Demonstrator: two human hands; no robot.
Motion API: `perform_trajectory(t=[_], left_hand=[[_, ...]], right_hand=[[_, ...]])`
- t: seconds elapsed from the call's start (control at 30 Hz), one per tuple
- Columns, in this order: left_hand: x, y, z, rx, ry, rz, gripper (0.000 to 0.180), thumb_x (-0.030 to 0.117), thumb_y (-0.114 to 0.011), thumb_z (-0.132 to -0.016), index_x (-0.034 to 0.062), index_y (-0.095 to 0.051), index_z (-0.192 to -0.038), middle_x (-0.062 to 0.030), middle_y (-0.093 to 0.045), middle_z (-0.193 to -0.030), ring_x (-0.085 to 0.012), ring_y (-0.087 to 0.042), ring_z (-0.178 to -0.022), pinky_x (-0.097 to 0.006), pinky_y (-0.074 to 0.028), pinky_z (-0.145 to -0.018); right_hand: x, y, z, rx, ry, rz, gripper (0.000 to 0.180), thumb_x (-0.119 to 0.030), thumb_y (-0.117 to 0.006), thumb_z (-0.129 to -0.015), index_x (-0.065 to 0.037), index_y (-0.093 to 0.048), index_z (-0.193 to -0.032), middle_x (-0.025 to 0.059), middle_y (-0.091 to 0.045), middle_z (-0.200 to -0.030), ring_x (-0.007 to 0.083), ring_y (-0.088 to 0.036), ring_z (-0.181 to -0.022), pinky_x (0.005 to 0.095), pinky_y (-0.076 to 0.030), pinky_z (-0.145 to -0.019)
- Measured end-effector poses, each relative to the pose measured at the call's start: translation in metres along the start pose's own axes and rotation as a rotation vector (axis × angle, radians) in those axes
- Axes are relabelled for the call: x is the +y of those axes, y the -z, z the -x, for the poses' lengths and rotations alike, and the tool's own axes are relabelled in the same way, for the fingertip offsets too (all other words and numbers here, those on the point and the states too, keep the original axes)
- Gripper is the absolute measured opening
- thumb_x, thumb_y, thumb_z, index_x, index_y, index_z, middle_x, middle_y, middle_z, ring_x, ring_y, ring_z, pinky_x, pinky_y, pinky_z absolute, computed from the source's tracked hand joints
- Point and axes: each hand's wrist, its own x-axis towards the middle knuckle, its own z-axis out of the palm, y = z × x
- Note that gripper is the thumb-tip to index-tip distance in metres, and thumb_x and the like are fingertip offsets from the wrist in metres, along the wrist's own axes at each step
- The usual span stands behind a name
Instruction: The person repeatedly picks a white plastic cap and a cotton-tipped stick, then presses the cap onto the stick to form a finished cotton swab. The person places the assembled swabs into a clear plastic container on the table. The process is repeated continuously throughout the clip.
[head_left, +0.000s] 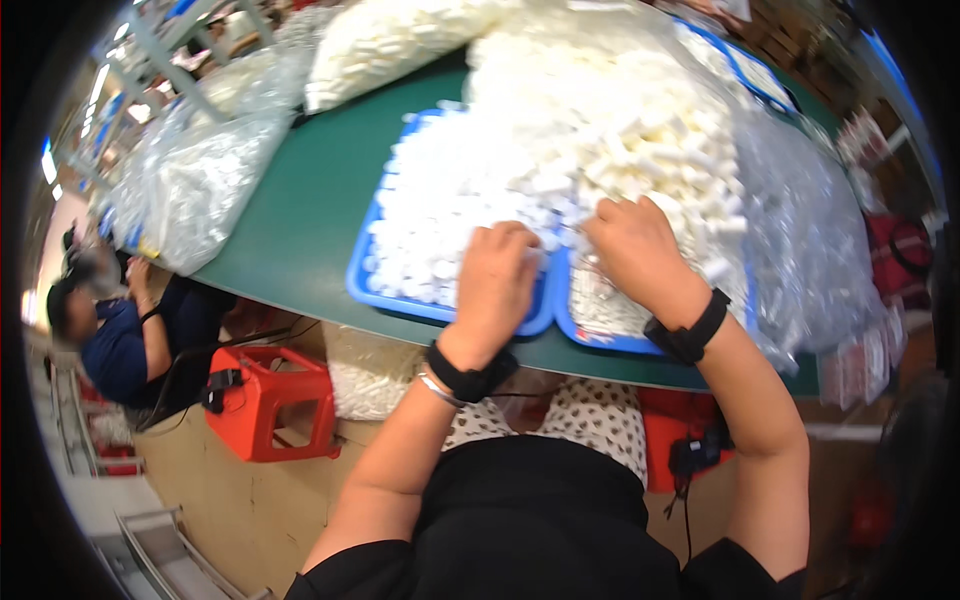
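Note:
My left hand (pixel 497 280) is over the front right part of a blue tray (pixel 357 262) heaped with small white caps (pixel 425 200). Its fingers are curled together, and what they hold, if anything, is hidden. Just to the right, my right hand (pixel 640 250) bends its fingers in a pinch above a second blue tray (pixel 610 342). Small white pieces show near those fingertips, but whatever is in the pinch is too small to name. Cream-white tube-like pieces (pixel 665 135) pile up behind the right hand. Thin whitish parts (pixel 603 312) lie at the front of the right tray.
The trays stand near the front edge of a green table (pixel 290 235). Clear plastic bags (pixel 815 240) lie at the right, and a filled bag (pixel 395 45) lies at the back. A red stool (pixel 270 405) stands below at the left, near a seated person (pixel 125 340).

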Motion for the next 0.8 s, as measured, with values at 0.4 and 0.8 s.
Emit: perform_trajectory(t=[0.4, 0.8], left_hand=[[-0.003, 0.000, 0.009, 0.099, 0.057, 0.140, 0.022, 0.003, -0.068, -0.079, 0.0031, -0.063, -0.101, -0.0144, -0.058, -0.097, -0.0333, -0.054, -0.092, -0.041, -0.045, -0.082], [0.045, 0.016, 0.028, -0.167, 0.511, 0.996, 0.021, 0.010, -0.061, -0.097, 0.0024, -0.068, -0.115, -0.0010, -0.058, -0.097, -0.0068, -0.050, -0.079, -0.022, -0.043, -0.070]], right_hand=[[-0.006, -0.001, -0.014, -0.030, 0.060, -0.061, 0.006, -0.004, -0.065, -0.076, -0.006, -0.065, -0.071, 0.0107, -0.059, -0.074, 0.0313, -0.056, -0.067, 0.0419, -0.039, -0.075], [-0.031, 0.058, 0.043, -0.011, -0.310, -0.605, 0.008, -0.007, -0.065, -0.085, -0.002, -0.062, -0.089, 0.0148, -0.066, -0.078, 0.0325, -0.066, -0.071, 0.0384, -0.050, -0.063]])
